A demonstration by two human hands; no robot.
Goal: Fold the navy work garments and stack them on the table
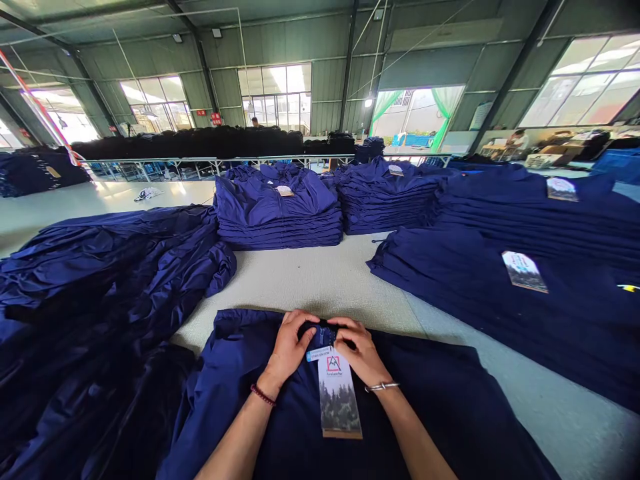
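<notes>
A navy garment [300, 413] lies toward the near edge of the surface [300, 273], its zip between the two hands. The left hand's [291, 340] grip grasps the garment's upper border, thumb beside the zip; the right hand's [359, 347] grip takes the same border opposite. Whether the right thumb pinches the hanging tag [340, 403] cannot be told. A small white label [318, 355] sits above the tag. Toward the left edge slumps a loose navy heap [110, 260]; toward the far edge stands a folded stack [280, 217].
</notes>
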